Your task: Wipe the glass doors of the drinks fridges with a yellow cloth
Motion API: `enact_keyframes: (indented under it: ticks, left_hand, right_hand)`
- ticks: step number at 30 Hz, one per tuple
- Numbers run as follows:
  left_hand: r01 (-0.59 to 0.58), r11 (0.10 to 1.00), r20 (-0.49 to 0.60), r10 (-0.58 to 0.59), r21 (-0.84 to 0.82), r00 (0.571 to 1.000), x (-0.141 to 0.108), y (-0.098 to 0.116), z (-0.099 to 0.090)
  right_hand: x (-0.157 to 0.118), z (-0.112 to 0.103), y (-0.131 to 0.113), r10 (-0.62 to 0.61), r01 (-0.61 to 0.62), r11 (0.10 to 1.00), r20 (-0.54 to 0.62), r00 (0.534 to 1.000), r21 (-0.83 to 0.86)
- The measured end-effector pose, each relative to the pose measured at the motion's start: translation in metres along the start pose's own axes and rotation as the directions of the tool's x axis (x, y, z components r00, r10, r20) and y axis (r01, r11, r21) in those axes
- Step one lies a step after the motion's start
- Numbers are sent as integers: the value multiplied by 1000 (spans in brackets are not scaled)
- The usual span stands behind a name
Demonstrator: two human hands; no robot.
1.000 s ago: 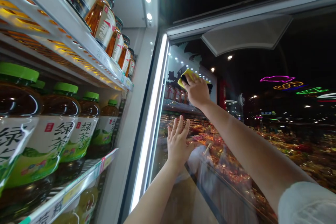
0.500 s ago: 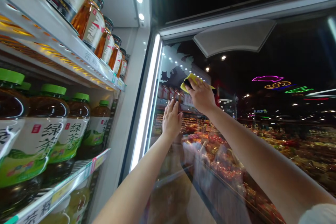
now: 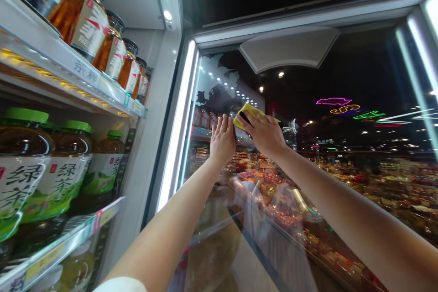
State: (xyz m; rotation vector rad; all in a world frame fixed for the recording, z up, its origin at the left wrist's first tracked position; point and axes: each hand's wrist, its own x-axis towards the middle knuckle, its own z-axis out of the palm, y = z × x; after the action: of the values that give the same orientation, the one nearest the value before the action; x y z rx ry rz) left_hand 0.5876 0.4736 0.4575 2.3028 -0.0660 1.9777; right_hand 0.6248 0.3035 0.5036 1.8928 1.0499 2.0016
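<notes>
Forward travel of the left fingers (image 3: 224,127) and right fingers (image 3: 260,121) is barred by the glass pane (image 3: 290,89). Passage between them is obstructed by the yellow cloth (image 3: 253,109). Left of the left fingers, a lit door strip (image 3: 177,123) and, farther off, shelved bottles (image 3: 89,27) obstruct. Above both, clear run along the pane to the upper frame (image 3: 290,18); room also available to the right fingers' right.

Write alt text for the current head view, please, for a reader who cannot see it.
A right hand holds a yellow cloth against a glass door, the left hand raised beside it. To the left, lit shelves hold amber bottles above green-capped tea bottles.
</notes>
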Motion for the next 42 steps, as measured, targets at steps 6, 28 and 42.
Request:
enact_keyframes:
  ticks: [6,28,42]
  left_hand:
    - [-36,998,20,35,49,999,12,26,3]
    - [-112,993,21,111,29,994,18,90,25]
    - [-178,982,-16,178,-61,984,17,137,41]
  right_hand:
    - [-3,-12,30,218,-220,973,-40,975,-73]
    - [-55,-15,79,132,-132,991,-107,986,8]
    - [-97,-31,112,196,-202,977,-98,976,-63]
